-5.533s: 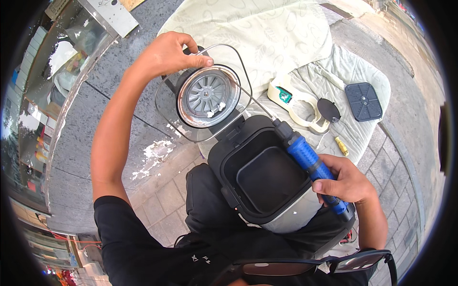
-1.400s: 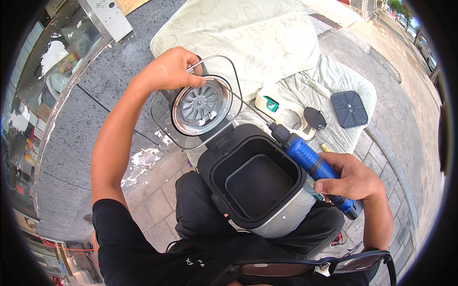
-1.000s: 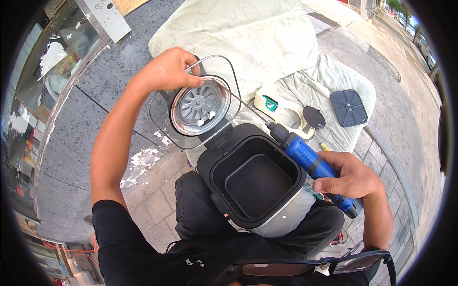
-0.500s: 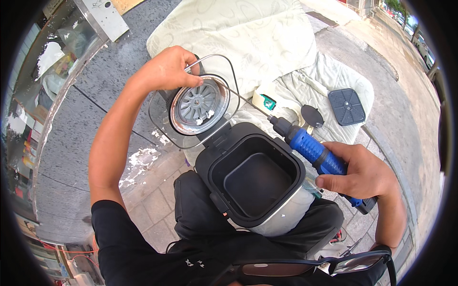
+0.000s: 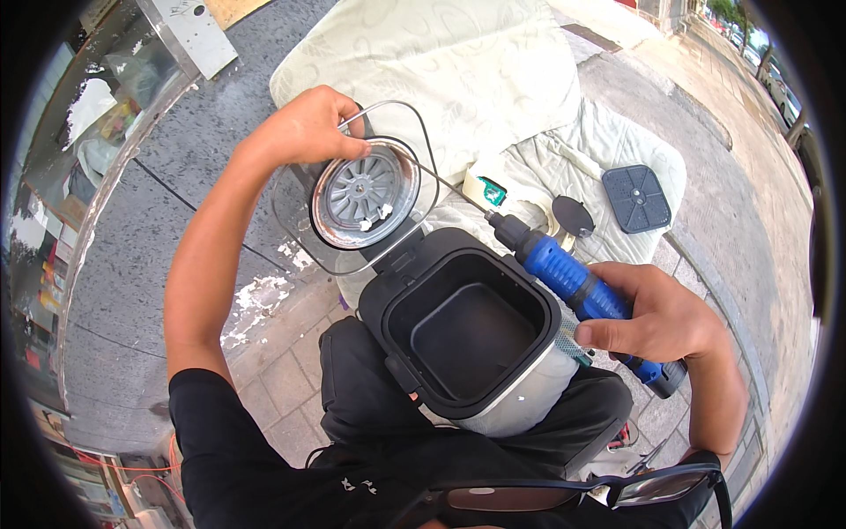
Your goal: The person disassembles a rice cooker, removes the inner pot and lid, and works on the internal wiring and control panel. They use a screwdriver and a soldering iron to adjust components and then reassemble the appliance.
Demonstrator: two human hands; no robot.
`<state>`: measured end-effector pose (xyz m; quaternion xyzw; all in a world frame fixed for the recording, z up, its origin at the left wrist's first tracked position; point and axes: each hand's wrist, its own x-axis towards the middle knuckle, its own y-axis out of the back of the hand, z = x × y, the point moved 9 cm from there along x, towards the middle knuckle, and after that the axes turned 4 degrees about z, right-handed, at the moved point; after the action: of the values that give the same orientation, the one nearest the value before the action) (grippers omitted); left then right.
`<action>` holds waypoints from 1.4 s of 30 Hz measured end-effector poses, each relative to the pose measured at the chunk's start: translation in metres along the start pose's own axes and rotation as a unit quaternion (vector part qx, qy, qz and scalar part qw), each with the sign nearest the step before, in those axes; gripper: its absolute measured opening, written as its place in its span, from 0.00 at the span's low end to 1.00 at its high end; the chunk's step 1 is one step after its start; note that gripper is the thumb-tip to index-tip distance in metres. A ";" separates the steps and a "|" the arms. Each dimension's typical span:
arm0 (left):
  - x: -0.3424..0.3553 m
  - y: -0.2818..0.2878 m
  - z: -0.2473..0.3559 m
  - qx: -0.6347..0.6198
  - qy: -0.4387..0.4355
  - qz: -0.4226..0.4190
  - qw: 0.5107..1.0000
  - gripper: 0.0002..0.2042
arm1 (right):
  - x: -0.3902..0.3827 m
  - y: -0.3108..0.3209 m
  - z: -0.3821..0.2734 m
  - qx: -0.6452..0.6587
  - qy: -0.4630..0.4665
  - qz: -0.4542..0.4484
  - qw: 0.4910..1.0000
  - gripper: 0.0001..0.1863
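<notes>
A black and silver cooker body (image 5: 467,335) rests on my lap with its dark inner well showing. Its hinged lid (image 5: 361,189) stands swung back, a round grey ribbed metal plate facing up inside a clear rim. My left hand (image 5: 308,128) grips the far edge of that lid. My right hand (image 5: 656,322) is wrapped around a blue electric screwdriver (image 5: 573,286). The screwdriver's black tip points up-left, hovering near the cooker's back right corner close to the hinge.
A pale green quilted cloth (image 5: 458,70) covers the ground ahead. On it lie a square dark grey cover (image 5: 636,198), a small round black cap (image 5: 573,214) and a cream plastic part with a green piece (image 5: 492,189). Grey stone curb at left; paved bricks below.
My right hand has drawn the screwdriver back and right, its tip moving off the hinge area. The lid has stayed held back by my left hand throughout.
</notes>
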<state>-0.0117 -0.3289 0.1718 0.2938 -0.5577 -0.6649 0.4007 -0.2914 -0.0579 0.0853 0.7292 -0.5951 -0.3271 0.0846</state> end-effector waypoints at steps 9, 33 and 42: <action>-0.034 -0.005 0.068 0.296 -0.276 0.225 0.886 0.21 | 0.001 -0.004 0.008 0.025 0.014 -0.006 1.000 0.32; -0.084 0.056 -0.064 -0.600 -0.070 0.308 0.735 0.08 | -0.016 -0.021 0.023 0.147 0.037 -0.018 0.988 0.34; -0.145 -0.056 -0.196 -0.886 0.114 0.287 0.347 0.09 | 0.000 -0.068 0.011 0.157 0.022 -0.088 0.983 0.35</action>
<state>0.2142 -0.3006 0.0690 -0.3374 0.3564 -0.5762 0.6535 -0.2425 -0.0368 0.0422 0.7900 -0.5705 -0.2196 -0.0466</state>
